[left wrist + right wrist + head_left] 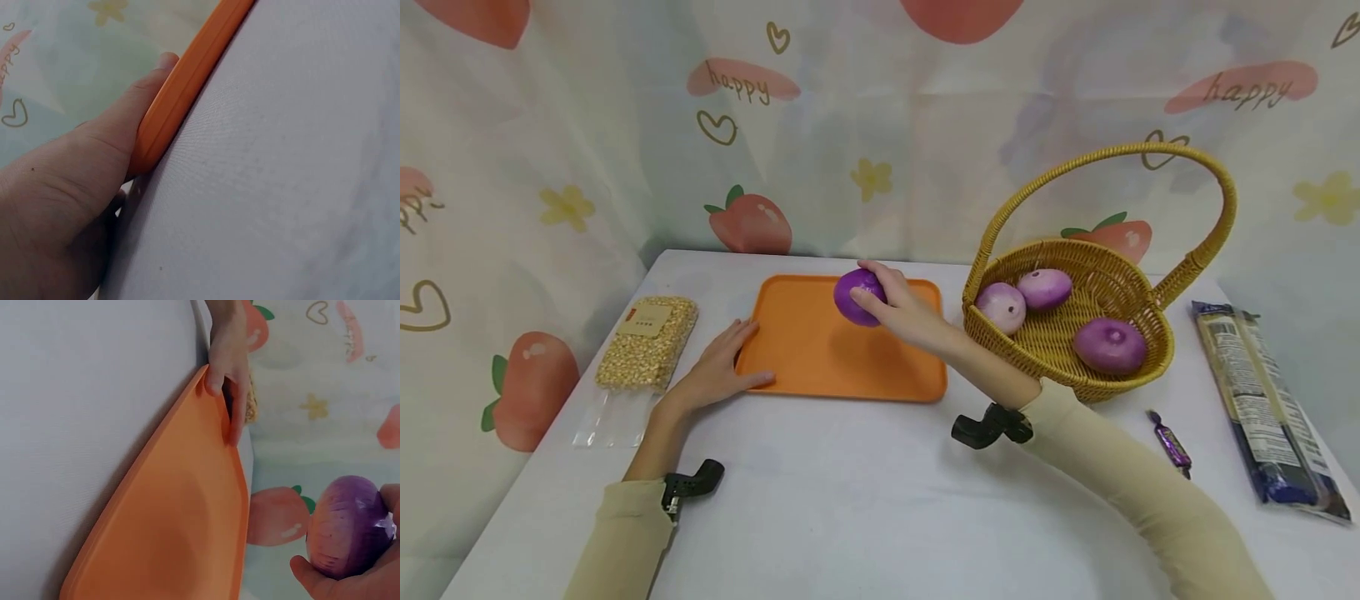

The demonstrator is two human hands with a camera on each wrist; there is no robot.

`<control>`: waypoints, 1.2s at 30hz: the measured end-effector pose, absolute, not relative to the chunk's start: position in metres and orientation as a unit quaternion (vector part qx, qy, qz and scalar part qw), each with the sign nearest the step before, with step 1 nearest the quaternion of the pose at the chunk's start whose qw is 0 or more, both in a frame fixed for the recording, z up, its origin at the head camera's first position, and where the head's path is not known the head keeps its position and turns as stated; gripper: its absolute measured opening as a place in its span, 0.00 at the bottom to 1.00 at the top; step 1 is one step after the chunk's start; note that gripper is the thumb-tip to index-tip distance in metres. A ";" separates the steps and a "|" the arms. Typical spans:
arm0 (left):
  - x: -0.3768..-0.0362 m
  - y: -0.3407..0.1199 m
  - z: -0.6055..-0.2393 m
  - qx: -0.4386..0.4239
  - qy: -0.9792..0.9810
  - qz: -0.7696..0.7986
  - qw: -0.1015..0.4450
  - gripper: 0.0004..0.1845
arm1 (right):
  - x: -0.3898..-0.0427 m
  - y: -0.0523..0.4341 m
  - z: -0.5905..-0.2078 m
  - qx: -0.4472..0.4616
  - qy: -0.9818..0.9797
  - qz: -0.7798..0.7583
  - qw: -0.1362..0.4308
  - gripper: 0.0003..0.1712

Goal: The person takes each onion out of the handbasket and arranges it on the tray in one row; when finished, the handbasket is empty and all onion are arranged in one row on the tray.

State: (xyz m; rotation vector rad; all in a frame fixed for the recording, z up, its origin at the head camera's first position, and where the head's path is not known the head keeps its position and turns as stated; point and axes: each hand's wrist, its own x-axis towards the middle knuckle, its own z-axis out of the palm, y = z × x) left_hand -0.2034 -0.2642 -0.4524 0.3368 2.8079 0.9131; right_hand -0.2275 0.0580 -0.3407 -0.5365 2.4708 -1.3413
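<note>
A round purple onion (852,297) is held above the orange tray (805,358), my right hand (898,308) gripping it between thumb and fingers. The right wrist view shows the onion (350,526) apart from the tray, with a pale side and a darker side. At the tray's left end rests my left hand (718,367), its fingers stretched along the side edge and its thumb by the front corner. In the left wrist view the thumb lies against the tray's rim (181,87).
Right of the tray stands a yellow wicker basket (1052,346) with a tall handle and three purple onions inside. A bag of yellow grains (647,342) lies at the left. On the right are a purple-wrapped candy (1171,443) and a long packet (1270,408).
</note>
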 end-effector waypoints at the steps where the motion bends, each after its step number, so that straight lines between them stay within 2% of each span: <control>1: -0.203 -0.264 -0.452 0.112 0.942 0.306 0.085 0.55 | -0.229 0.056 -0.341 -0.185 0.855 -0.463 0.141 0.35; 10: -0.201 -0.263 -0.450 0.109 0.943 0.300 0.092 0.55 | -0.242 0.032 -0.345 -0.204 0.861 -0.445 0.137 0.35; 17: -0.201 -0.264 -0.447 0.108 0.944 0.298 0.095 0.55 | -0.265 0.011 -0.344 -0.240 0.889 -0.373 0.113 0.35; 23: -0.202 -0.263 -0.449 0.111 0.943 0.300 0.094 0.54 | -0.283 -0.002 -0.344 -0.265 0.896 -0.334 0.129 0.35; 30: -0.202 -0.263 -0.453 0.111 0.944 0.297 0.095 0.55 | -0.299 -0.016 -0.358 -0.268 0.898 -0.300 0.176 0.36; 36: -0.204 -0.265 -0.453 0.112 0.945 0.294 0.089 0.54 | -0.307 -0.026 -0.365 -0.265 0.905 -0.282 0.179 0.36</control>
